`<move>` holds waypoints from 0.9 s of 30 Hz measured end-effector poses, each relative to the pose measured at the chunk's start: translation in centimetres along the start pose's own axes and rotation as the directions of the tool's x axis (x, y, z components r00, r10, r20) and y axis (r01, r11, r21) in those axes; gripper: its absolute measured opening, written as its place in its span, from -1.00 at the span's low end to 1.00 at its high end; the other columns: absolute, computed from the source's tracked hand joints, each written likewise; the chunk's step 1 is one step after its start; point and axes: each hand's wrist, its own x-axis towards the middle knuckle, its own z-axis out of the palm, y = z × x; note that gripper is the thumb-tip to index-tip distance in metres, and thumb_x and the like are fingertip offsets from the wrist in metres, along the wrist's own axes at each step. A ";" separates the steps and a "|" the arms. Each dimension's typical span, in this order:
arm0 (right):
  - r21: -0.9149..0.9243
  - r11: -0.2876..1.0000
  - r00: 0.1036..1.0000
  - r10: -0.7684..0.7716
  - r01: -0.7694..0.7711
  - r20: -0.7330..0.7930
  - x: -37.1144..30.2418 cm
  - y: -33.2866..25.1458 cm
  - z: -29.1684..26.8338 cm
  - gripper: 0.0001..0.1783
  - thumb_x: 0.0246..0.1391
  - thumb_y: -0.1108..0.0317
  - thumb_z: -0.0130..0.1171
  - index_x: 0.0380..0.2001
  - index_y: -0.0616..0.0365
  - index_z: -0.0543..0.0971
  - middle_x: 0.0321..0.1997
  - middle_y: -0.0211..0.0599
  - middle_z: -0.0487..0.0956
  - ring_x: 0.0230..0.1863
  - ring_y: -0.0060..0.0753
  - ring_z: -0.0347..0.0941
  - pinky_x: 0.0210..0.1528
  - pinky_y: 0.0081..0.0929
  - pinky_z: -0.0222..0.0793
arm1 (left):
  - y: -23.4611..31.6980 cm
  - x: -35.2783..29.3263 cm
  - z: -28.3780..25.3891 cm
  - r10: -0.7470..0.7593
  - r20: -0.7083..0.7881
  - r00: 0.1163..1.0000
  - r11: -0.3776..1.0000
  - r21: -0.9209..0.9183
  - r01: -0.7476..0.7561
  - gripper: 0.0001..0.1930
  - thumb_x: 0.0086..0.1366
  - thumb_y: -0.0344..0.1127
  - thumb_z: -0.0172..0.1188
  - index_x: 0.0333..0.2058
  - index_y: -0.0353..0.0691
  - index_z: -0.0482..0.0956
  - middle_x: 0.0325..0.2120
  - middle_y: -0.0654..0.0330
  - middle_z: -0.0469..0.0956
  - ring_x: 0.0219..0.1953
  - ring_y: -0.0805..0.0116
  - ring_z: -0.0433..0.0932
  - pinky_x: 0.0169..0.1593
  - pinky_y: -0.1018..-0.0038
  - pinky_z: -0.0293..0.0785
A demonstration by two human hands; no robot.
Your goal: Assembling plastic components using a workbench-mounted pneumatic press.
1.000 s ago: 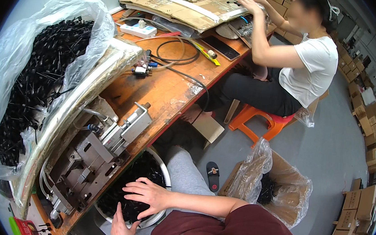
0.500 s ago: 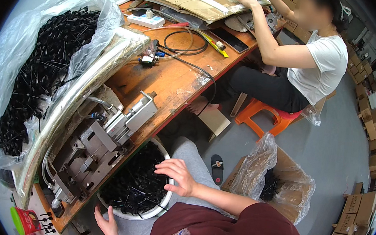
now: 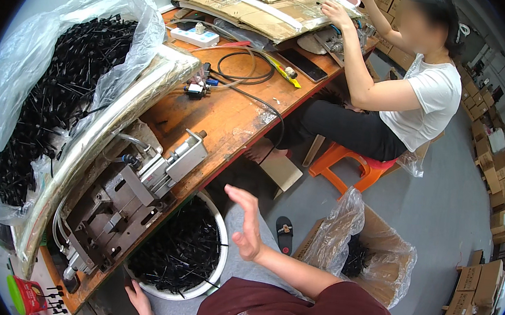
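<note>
A round white basket (image 3: 224,240), full of small black plastic parts with thin stems (image 3: 179,251), rests on my lap against the bench edge. To the right of its rim, my right hand (image 3: 247,227) is raised with fingers stretched out and nothing in it. My left hand (image 3: 138,298) is at the basket's lower left side, its fingers extended along the outer wall; whether they press on it is hard to tell. Beyond the basket, a metal clamping fixture (image 3: 116,220) with a pneumatic cylinder (image 3: 156,175) stands on the wooden bench (image 3: 232,119).
A plastic-lined container (image 3: 70,91) heaped with black parts stands at left. Hoses, a power strip (image 3: 194,35) and a phone (image 3: 303,64) lie farther back. A co-worker in a white shirt (image 3: 431,96) sits on an orange stool (image 3: 346,166). A plastic-lined carton (image 3: 377,254) stands on the floor right.
My right hand has lifted off the black parts and moved right, turning edge-on. My left hand has come closer to the basket's side. The view has shifted slightly.
</note>
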 end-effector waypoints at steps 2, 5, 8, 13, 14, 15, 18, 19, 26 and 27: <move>0.065 0.997 0.995 -0.031 0.037 -0.091 2.3 -1.5 -0.6 -0.07 0.19 -0.32 -0.19 0.30 0.32 0.15 0.33 0.04 0.24 0.32 -0.06 0.15 0.34 -0.16 -0.05 | -1.3 0.7 0.3 0.047 -0.007 0.999 0.997 -0.058 -0.048 -0.47 0.42 -0.09 0.01 0.15 -0.46 0.36 0.14 -0.13 0.42 0.20 0.05 0.37 0.24 0.32 0.23; 0.127 0.986 0.975 -0.084 0.112 -0.207 6.3 -2.3 -2.3 0.01 0.18 -0.38 -0.26 0.39 0.24 -0.08 0.32 0.02 0.25 0.27 -0.19 0.23 0.27 -0.27 0.00 | -3.5 2.3 0.5 -0.032 0.096 0.995 0.999 0.016 0.030 -0.54 0.40 -0.22 0.04 0.11 -0.48 0.39 0.07 -0.16 0.48 0.13 0.02 0.45 0.20 0.32 0.30; 0.261 0.957 0.971 -0.064 0.125 -0.230 12.5 -6.0 -4.4 -0.11 0.31 -0.19 -0.32 0.43 0.19 -0.26 0.31 0.03 0.23 0.20 -0.20 0.31 0.25 -0.20 0.12 | -3.3 0.9 -0.3 -0.034 0.051 0.998 0.999 -0.011 0.035 -0.60 0.35 -0.31 0.10 0.06 -0.49 0.43 0.02 -0.09 0.53 0.09 0.15 0.49 0.17 0.36 0.32; 0.427 0.728 0.843 -0.454 0.537 -0.288 18.4 -14.3 -5.7 -0.03 0.20 -0.45 -0.44 0.45 -0.02 -0.18 0.36 0.20 0.18 0.30 0.15 0.22 0.32 -0.06 0.04 | -0.1 -0.2 -0.3 -0.036 0.160 0.986 0.999 -0.028 0.041 -0.64 0.33 -0.33 0.16 -0.01 -0.51 0.44 -0.14 -0.07 0.60 -0.09 0.20 0.57 0.00 0.39 0.43; 0.451 0.712 0.842 -0.456 0.539 -0.287 18.1 -14.5 -5.3 -0.01 0.18 -0.49 -0.47 0.45 -0.04 -0.18 0.37 0.22 0.16 0.32 0.18 0.19 0.31 -0.07 0.05 | 1.6 -0.3 -0.3 -0.095 0.168 0.981 0.995 0.054 0.087 -0.64 0.33 -0.32 0.16 -0.04 -0.51 0.45 -0.20 -0.07 0.62 -0.16 0.19 0.60 -0.05 0.38 0.46; 0.470 0.726 0.864 -0.411 0.503 -0.290 17.5 -14.0 -4.6 0.01 0.15 -0.53 -0.49 0.45 -0.06 -0.19 0.39 0.25 0.13 0.33 0.21 0.16 0.30 -0.08 0.06 | -0.3 0.1 -0.5 -0.038 0.131 0.991 0.997 0.069 0.029 -0.65 0.32 -0.29 0.17 -0.08 -0.49 0.46 -0.30 -0.07 0.63 -0.25 0.16 0.62 -0.13 0.34 0.48; 0.331 0.908 0.958 -0.190 0.255 -0.216 14.3 -9.1 -2.6 0.03 0.20 -0.37 -0.23 0.44 0.10 -0.26 0.34 0.06 0.24 0.23 -0.15 0.29 0.25 -0.24 0.06 | 1.2 -0.4 0.0 -0.089 0.157 0.984 0.974 0.220 0.053 -0.62 0.33 -0.25 0.15 -0.03 -0.47 0.46 -0.19 -0.06 0.60 -0.16 0.16 0.58 -0.06 0.31 0.45; 0.306 0.930 0.968 -0.143 0.203 -0.205 12.9 -7.9 -2.2 0.02 0.21 -0.37 -0.23 0.44 0.12 -0.24 0.34 0.12 0.23 0.24 -0.13 0.29 0.26 -0.24 0.07 | 0.2 -0.4 0.1 -0.072 0.133 0.988 0.981 0.191 0.045 -0.61 0.34 -0.25 0.14 -0.01 -0.48 0.45 -0.16 -0.08 0.60 -0.13 0.14 0.58 -0.03 0.31 0.45; 0.214 0.964 0.961 -0.100 0.157 -0.257 9.4 -4.8 -4.3 -0.05 0.26 -0.24 -0.21 0.43 0.17 -0.22 0.33 0.19 0.22 0.22 -0.07 0.32 0.24 -0.26 0.12 | 3.1 -1.4 -0.7 -0.080 0.200 0.977 0.964 0.266 0.025 -0.60 0.36 -0.27 0.08 0.02 -0.49 0.42 -0.10 -0.22 0.56 -0.03 -0.10 0.55 0.04 0.26 0.43; 0.240 0.961 0.958 -0.067 0.137 -0.278 9.6 -4.7 -4.7 -0.06 0.26 -0.25 -0.23 0.42 0.18 -0.21 0.32 0.20 0.22 0.20 -0.05 0.34 0.23 -0.27 0.14 | 3.6 -1.4 -1.0 -0.097 0.207 0.973 0.950 0.309 0.029 -0.61 0.36 -0.27 0.08 0.01 -0.49 0.43 -0.11 -0.23 0.56 -0.03 -0.13 0.55 0.03 0.25 0.43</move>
